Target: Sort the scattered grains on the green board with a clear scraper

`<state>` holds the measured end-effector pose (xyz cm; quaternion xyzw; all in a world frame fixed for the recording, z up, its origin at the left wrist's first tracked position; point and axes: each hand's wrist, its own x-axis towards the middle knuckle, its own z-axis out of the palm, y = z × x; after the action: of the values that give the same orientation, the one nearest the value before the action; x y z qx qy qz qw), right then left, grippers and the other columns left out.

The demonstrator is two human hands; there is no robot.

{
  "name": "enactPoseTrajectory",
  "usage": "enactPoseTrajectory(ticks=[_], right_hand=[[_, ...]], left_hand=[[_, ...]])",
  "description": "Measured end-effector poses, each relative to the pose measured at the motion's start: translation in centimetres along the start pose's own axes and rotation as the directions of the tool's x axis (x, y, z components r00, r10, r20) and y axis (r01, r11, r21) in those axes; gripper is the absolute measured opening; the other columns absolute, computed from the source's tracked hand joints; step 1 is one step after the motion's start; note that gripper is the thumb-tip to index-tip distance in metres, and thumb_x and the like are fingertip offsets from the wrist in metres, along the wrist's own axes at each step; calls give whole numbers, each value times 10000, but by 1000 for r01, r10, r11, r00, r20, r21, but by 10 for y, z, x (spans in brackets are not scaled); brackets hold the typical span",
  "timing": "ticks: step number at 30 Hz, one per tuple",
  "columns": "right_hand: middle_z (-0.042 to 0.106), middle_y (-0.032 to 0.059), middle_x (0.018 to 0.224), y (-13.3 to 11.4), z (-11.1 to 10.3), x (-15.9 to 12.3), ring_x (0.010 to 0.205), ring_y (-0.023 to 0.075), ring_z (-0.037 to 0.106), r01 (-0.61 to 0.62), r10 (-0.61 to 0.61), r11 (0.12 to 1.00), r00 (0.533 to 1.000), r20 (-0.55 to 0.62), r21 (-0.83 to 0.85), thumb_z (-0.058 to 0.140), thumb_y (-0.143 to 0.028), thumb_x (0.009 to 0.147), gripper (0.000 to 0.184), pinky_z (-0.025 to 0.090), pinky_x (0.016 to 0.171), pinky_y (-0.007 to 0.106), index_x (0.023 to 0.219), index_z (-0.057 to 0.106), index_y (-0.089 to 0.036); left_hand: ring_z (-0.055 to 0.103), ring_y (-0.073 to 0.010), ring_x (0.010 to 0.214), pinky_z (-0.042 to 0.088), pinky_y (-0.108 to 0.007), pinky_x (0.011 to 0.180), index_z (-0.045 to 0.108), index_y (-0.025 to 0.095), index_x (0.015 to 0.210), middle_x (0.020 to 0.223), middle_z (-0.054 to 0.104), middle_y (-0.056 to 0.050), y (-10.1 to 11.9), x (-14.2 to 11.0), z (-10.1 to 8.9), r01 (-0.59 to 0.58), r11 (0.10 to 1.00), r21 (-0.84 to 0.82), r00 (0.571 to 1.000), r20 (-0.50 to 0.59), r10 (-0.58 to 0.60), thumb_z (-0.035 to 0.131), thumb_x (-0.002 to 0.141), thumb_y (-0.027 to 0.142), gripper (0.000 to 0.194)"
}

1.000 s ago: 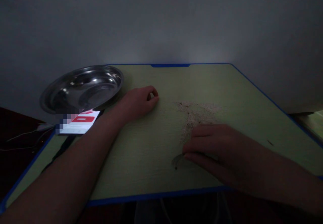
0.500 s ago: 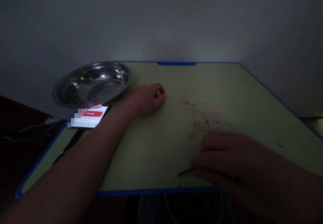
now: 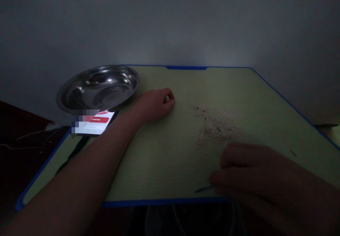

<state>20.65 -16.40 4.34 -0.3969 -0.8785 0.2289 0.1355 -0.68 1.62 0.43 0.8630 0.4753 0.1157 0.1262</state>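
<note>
Down toward the near edge and off to the right goes our right hand (image 3: 252, 174), a little farther from the grains (image 3: 219, 128) than a moment ago, and the strip (image 3: 204, 189) has travelled with it! We have that strip, thin and dark, pinched at the fingertips, poking out to their left close above the table (image 3: 159, 168). Whether it touches the surface, we cannot tell. Our other right-hand fingers are bent and lie close together, blurred in the dim light.

And the grains, pale with dark flecks among them, are scattered in a loose patch just beyond those fingers, to the right of our left fingertips and a bit nearer to us. Over to our left hand (image 3: 156, 104): it has held its place, resting on the table, fingers curled in and the thumb meeting them, with a small gap showing inside the loop. We see nothing gripped there.

Left of those curled fingers sits the bowl (image 3: 106, 89), shiny metal, its near rim overlapping the phone (image 3: 98, 123), lit up beside our left forearm. A dark strap (image 3: 78, 146) runs nearer to us, partly under that forearm. Away to the right, beyond our right fingers, lies a little sliver (image 3: 293, 153).
</note>
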Motion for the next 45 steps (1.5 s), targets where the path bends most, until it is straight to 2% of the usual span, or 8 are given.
enactPoseTrajectory(ticks=[4,8,11,16,25,32,37,45], right_hand=[[687,22,847,20,-19,-9,738,155,638,-109,90,989,980,-175,-101,494,-271,964,213,475,625,273,921,702,-267],[700,22,774,58,-43,-19,657,170,628,-308,257,948,884,-390,-75,555,-373,924,202,474,574,296,880,711,-251],[713,34,777,82,-52,-24,666,179,630,-412,343,910,819,-460,-54,554,-386,910,220,475,585,308,857,708,-239],[723,52,795,95,-58,-7,691,175,637,-410,384,912,851,-359,3,540,-420,918,288,471,607,303,841,711,-201],[715,36,795,111,-85,70,676,145,602,-309,288,944,943,-169,-113,505,-313,914,260,418,608,275,914,723,-170],[728,45,788,133,-74,121,667,133,584,-211,210,971,977,-24,-113,542,-214,858,217,402,627,268,879,747,-147],[739,51,815,128,-58,128,708,139,615,-113,115,993,988,101,-23,546,-228,878,230,433,654,256,909,752,-130],[729,56,841,85,-47,107,747,146,630,-21,18,1000,988,154,21,540,-168,881,201,441,703,261,886,740,-142]], left_hand=[[605,-192,701,395,-298,623,659,201,1060,846,697,-49,-1,0,-2,11,1000,-7,1000,5,-11,475,852,389,335],[611,-197,684,392,-299,606,659,203,1059,835,702,-53,-3,0,-3,34,999,-24,999,17,-33,466,862,426,356],[608,-183,661,378,-282,580,652,212,1051,805,699,-41,-4,1,-2,31,999,-32,999,20,-30,462,865,440,351],[608,-175,644,373,-273,569,650,215,1024,779,700,-34,-5,1,-4,51,997,-55,998,33,-49,468,869,442,330],[632,-180,666,407,-275,583,648,213,1019,785,708,-32,-1,-1,-10,99,986,-133,992,92,-87,446,897,421,315],[610,-172,640,394,-271,567,654,202,1011,742,683,-20,1,-2,-13,104,981,-164,991,102,-88,440,900,397,310],[616,-177,665,406,-280,590,662,192,989,786,700,-35,1,-1,-12,121,977,-177,990,93,-106,459,892,379,293],[620,-176,678,410,-287,606,655,184,970,787,696,-33,-5,0,-7,82,978,-191,996,57,-72,440,905,374,294]])
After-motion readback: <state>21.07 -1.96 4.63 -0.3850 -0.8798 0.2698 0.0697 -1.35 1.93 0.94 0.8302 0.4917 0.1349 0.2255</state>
